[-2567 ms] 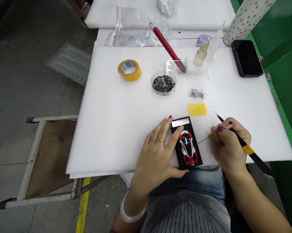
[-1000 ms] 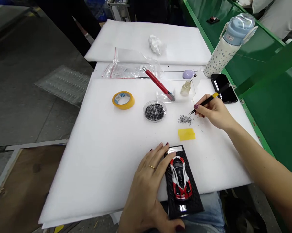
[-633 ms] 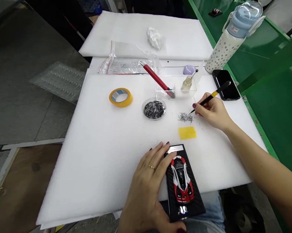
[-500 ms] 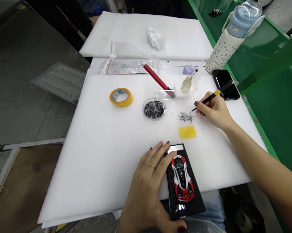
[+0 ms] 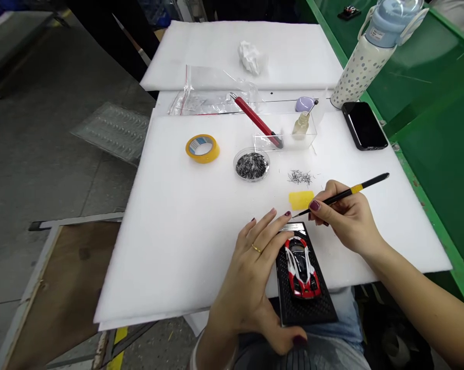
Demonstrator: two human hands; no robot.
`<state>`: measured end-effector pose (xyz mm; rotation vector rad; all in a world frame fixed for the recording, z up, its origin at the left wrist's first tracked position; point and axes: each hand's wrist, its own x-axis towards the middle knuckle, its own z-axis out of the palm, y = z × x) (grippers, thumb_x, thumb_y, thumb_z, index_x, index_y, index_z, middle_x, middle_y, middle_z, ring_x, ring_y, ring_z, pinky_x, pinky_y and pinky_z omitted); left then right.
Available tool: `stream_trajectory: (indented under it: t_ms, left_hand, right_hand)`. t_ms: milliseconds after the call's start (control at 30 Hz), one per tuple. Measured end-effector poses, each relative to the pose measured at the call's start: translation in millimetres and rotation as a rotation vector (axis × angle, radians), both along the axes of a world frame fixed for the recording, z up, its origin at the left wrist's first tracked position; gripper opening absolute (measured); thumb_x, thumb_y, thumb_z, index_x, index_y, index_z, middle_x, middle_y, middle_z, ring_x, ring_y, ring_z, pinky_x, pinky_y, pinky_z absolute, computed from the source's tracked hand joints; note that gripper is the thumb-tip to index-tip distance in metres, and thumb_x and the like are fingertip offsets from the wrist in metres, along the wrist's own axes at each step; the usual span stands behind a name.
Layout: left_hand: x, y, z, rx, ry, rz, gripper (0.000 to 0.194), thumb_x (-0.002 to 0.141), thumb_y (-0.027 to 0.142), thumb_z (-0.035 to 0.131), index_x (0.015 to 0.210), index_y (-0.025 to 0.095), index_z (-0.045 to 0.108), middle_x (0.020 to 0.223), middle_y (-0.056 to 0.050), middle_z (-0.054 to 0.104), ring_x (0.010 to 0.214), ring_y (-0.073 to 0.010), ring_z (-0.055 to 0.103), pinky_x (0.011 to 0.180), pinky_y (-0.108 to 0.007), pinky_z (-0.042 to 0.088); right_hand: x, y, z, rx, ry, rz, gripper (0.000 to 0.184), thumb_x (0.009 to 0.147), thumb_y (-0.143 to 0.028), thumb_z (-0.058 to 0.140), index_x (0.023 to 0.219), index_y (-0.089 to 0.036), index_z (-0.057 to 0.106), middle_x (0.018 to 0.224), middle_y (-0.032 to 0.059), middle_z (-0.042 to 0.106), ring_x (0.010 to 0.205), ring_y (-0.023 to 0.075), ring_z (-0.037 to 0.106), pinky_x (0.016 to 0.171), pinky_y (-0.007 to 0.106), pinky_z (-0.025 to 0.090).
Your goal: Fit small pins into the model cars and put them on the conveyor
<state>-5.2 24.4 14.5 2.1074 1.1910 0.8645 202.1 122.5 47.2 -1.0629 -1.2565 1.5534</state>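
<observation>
Two hands: both are mine, and both are busy at the near edge of the desk (image 5: pixel 178 231).
Change: my right hand (image 5: pixel 349 218) has come back from the loose pile of pins (image 5: pixel 300 178) and is now close to the car (image 5: pixel 301 261).
Meaning: I judge the picking is finished and the placing on the car is about to begin; if a pin sits in the tip, it is too small to see.
Right hand: closed around the tweezers (image 5: pixel 341 195), tip pointing left over the plate end of the base (image 5: pixel 304 288).
Left hand (image 5: pixel 255 272): flat and open, fingers spread, pressing the left side of the base, thumb at its near end.
Car: on the base, just beside my left fingers, near below the tweezers tip.
</observation>
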Motion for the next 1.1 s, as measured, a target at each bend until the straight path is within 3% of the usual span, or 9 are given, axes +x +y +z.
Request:
stream_trajectory:
  t_ms: [300, 400, 567, 833, 1100]
  left_hand:
    - [1, -1, 0.3, -0.029, -0.039, 0.024, 0.108, 0.073, 0.099, 0.044, 0.148, 0.021, 0.046, 0.166, -0.017, 0.040, 0.157, -0.0417, 0.030, 0.128, -0.061, 0.023]
    - [1, -4, 1.3, -0.047, -0.055, 0.055, 0.108, 0.073, 0.100, 0.043, 0.147, 0.021, 0.048, 0.166, -0.019, 0.039, 0.155, -0.0448, 0.032, 0.126, -0.064, 0.026]
    - [0, -6, 2.1, -0.073, -0.026, 0.051, 0.110, 0.073, 0.100, 0.040, 0.148, 0.020, 0.048, 0.161, -0.019, 0.047, 0.148, -0.0421, 0.046, 0.128, -0.062, 0.023]
    - [-1, -5, 2.6, -0.055, -0.014, 0.040, 0.110, 0.074, 0.100, 0.038, 0.147, 0.019, 0.050, 0.156, -0.016, 0.055, 0.147, -0.0360, 0.049, 0.130, -0.053, 0.020]
    - [-2, -4, -0.1, -0.066, -0.012, 0.044, 0.111, 0.074, 0.101, 0.037, 0.147, 0.018, 0.051, 0.155, -0.016, 0.056, 0.146, -0.0373, 0.050, 0.130, -0.055, 0.022]
  right_hand:
    - [1, -2, -4.2, 0.031, -0.040, -0.025, 0.032, 0.072, -0.038, 0.094, 0.070, -0.020, 0.068, 0.060, -0.0015, 0.070, 0.050, 0.0091, 0.062, 0.045, 0.018, 0.049]
    - [10, -3, -9.7, 0.115, -0.119, -0.102, 0.032, 0.077, -0.044, 0.090, 0.071, -0.021, 0.069, 0.064, 0.0005, 0.071, 0.053, 0.0109, 0.063, 0.047, 0.022, 0.050]
    - [20, -1, -18.1, 0.208, -0.278, -0.273, 0.036, 0.075, -0.048, 0.090, 0.067, -0.023, 0.065, 0.065, 0.0018, 0.071, 0.057, 0.0138, 0.062, 0.051, 0.027, 0.048]
    - [17, -3, -25.1, 0.190, -0.372, -0.303, 0.041, 0.075, -0.054, 0.088, 0.068, -0.025, 0.061, 0.066, 0.0019, 0.068, 0.057, 0.0161, 0.059, 0.050, 0.032, 0.045]
    - [17, -2, -24.0, 0.186, -0.334, -0.303, 0.041, 0.073, -0.055, 0.089, 0.068, -0.025, 0.061, 0.069, 0.0024, 0.071, 0.059, 0.0163, 0.062, 0.053, 0.032, 0.048]
